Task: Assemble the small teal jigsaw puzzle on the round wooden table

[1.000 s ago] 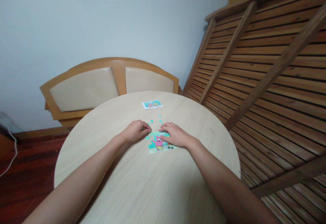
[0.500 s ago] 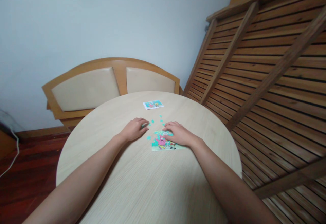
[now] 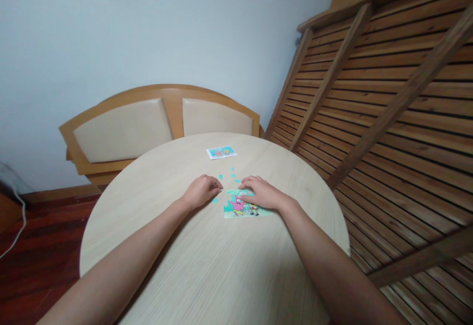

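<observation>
A small cartoon jigsaw puzzle [image 3: 238,208], partly assembled, lies on the round light-wood table [image 3: 207,266]. My right hand [image 3: 262,194] rests on its right part with the fingers curled and pressed down on the pieces. My left hand [image 3: 202,191] sits just left of the puzzle, fingers curled together in a pinch; what they hold is too small to make out. A few loose teal pieces [image 3: 232,172] lie beyond the hands, and one [image 3: 215,200] by my left fingertips.
A small picture card [image 3: 220,152] lies near the table's far edge. Behind the table stands a wooden headboard with padded panels [image 3: 148,123] against a pale wall. A slatted wooden frame [image 3: 388,93] leans at the right. Dark red floor at left.
My left hand moved right, toward the puzzle, and closed its fingers. The puzzle and right hand shifted slightly right in view.
</observation>
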{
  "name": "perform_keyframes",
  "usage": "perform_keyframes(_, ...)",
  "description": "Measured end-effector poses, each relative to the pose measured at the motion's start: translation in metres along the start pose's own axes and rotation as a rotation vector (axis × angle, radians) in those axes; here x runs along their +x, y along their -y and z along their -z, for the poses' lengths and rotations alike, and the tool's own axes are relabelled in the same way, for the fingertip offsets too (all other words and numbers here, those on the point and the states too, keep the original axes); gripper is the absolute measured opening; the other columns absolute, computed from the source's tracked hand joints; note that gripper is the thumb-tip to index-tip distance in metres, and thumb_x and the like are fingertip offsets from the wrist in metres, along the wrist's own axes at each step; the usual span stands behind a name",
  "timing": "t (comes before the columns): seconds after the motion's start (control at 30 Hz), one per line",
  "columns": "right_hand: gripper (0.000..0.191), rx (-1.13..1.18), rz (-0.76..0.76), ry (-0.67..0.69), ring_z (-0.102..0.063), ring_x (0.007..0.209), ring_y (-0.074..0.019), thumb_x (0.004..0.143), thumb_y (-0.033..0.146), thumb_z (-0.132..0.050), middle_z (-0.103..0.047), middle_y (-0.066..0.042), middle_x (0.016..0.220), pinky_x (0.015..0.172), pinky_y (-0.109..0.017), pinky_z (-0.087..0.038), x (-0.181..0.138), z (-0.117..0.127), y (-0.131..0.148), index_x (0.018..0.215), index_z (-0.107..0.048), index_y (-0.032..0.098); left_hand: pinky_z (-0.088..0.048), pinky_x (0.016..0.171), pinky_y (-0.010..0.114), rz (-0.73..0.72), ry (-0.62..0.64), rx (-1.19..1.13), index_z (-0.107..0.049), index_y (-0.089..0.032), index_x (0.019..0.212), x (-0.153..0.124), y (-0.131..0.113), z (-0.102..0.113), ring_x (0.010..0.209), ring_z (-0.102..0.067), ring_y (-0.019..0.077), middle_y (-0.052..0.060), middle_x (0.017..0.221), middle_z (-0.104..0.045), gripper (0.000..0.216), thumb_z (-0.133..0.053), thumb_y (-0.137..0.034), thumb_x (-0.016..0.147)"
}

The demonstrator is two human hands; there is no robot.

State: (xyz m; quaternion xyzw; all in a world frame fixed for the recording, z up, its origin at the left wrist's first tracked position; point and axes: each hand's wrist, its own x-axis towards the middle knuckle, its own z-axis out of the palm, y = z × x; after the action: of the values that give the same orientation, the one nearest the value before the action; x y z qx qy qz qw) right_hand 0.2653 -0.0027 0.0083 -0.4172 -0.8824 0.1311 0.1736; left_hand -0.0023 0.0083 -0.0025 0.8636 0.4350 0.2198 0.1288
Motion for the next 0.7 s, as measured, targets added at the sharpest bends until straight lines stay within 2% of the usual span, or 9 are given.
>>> perform_keyframes(0.1, 0.037, -0.001, 0.008, 0.007, -0.055, 0.118, -0.0285, 0.085, 0.043, -0.069, -0.064, -0.012, 0.123, 0.102, -0.042, -0.041, 0.0003, -0.0004, -0.0003, 0.114, -0.071, 0.020, -0.049, 0.072, 0.027, 0.024, 0.040, -0.188, -0.073, -0.016, 0.095, 0.0011, -0.0005, -0.0046, 0.077, -0.065, 0.0170, 0.005, 0.089, -0.074, 0.016, -0.062, -0.020, 0.084)
perform_keyframes(0.23, 0.036, 0.004, 0.028, -0.003, -0.056, 0.117, -0.0280, 0.085, 0.043, -0.069, -0.064, -0.012, 0.122, 0.102, -0.042, -0.041, 0.0008, -0.0021, -0.0005, 0.112, -0.071, 0.020, -0.049, 0.072, 0.026, -0.016, 0.063, -0.291, -0.072, -0.015, 0.093, 0.0011, -0.0003, -0.0090, 0.077, -0.064, 0.0165, 0.004, 0.088, -0.073, 0.016, -0.063, -0.025, 0.085)
perform_keyframes(0.47, 0.036, 0.004, 0.051, -0.014, -0.056, 0.118, -0.0270, 0.086, 0.044, -0.068, -0.065, -0.011, 0.120, 0.103, -0.041, -0.041, 0.0016, -0.0049, -0.0003, 0.113, -0.071, 0.021, -0.049, 0.079, 0.028, -0.042, 0.034, -0.205, -0.074, -0.018, 0.095, 0.0004, -0.0015, -0.0084, 0.084, -0.066, 0.0178, 0.005, 0.094, -0.075, 0.016, -0.065, -0.027, 0.086)
perform_keyframes(0.7, 0.037, 0.003, 0.053, 0.003, -0.055, 0.119, -0.0272, 0.086, 0.045, -0.067, -0.065, -0.011, 0.122, 0.104, -0.041, -0.040, 0.0017, -0.0037, 0.0001, 0.115, -0.072, 0.022, -0.049, 0.078, 0.028, -0.032, 0.037, -0.134, -0.074, -0.019, 0.093, -0.0012, -0.0069, -0.0034, 0.083, -0.066, 0.0179, 0.005, 0.093, -0.075, 0.014, -0.064, -0.026, 0.087)
